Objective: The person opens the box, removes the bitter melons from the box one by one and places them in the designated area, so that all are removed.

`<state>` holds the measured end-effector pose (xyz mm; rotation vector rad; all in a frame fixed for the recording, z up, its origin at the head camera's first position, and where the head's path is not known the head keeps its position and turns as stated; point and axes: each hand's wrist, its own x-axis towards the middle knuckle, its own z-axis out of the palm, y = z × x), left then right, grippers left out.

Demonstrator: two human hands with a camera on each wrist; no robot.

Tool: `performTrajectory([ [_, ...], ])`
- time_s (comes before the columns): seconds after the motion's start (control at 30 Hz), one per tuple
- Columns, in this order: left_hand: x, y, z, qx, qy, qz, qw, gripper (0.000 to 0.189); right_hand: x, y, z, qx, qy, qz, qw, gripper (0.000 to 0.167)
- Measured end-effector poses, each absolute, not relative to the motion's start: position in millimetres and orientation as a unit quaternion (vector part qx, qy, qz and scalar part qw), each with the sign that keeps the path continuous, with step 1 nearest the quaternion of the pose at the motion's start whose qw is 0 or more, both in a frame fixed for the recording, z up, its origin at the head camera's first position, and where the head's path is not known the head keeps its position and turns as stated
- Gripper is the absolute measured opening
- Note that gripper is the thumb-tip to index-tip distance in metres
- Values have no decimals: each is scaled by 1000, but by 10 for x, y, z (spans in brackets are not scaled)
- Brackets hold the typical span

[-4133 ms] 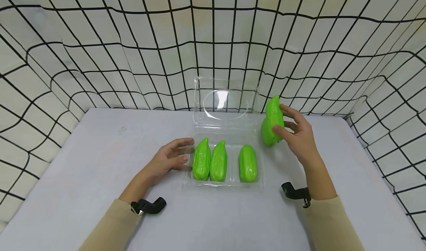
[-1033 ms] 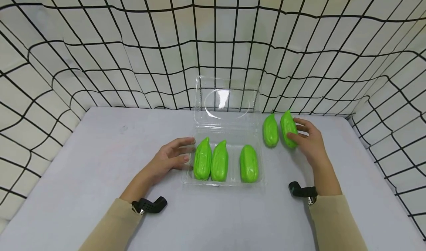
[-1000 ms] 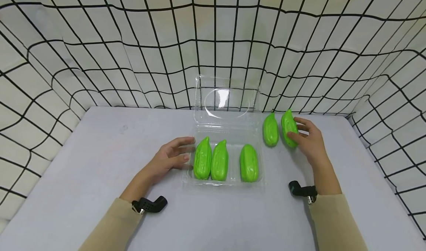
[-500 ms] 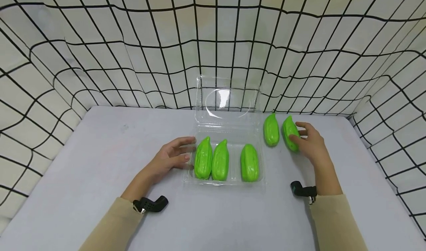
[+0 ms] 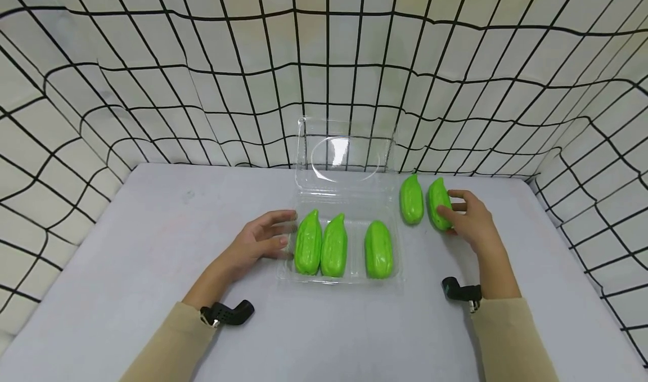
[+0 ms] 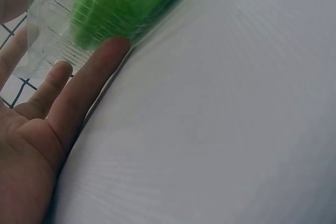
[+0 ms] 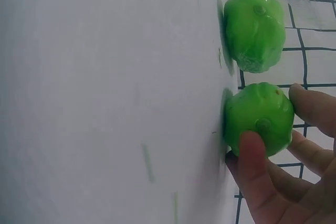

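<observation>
In the head view my right hand (image 5: 471,219) holds a bright green, ridged gourd (image 5: 438,203) between thumb and fingers, low at the table's far right. The right wrist view shows the thumb (image 7: 253,156) against its blunt end. A second green gourd (image 5: 412,200) lies just left of it. My left hand (image 5: 255,241) rests its loosely spread fingers at the left side of a clear plastic clamshell box (image 5: 354,224). Inside lie two gourds side by side, the left one (image 5: 308,242) and the middle one (image 5: 334,246), and a third gourd (image 5: 378,250) apart at the right.
The box's clear lid (image 5: 346,151) stands raised at the back, before a black wire grid (image 5: 327,84) that surrounds the white table (image 5: 167,230) at the back and sides. A black wrist camera (image 5: 228,313) sits on each forearm.
Four seconds ago my right hand held the gourd upright, overlapping the other; now it lies farther right. Over the last second hand and gourd slid slightly nearer. The left hand stayed put.
</observation>
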<state>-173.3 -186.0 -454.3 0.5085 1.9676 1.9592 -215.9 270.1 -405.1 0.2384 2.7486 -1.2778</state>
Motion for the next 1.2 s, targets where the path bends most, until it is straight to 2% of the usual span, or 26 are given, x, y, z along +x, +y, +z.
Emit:
performTrajectory([
  [0.6, -1720, -1863, -4547, 177, 690, 683, 161, 58, -2141, 2658, -4058, 70, 900, -426, 57, 67],
  [1.0, -1717, -1871, -4554, 183, 689, 683, 160, 57, -2062, 2561, -3858, 82, 891, -445, -45, 58],
  [1.2, -1726, -1870, -4565, 185, 689, 682, 161, 56, -2047, 2511, -3802, 56, 873, -482, -53, 53],
])
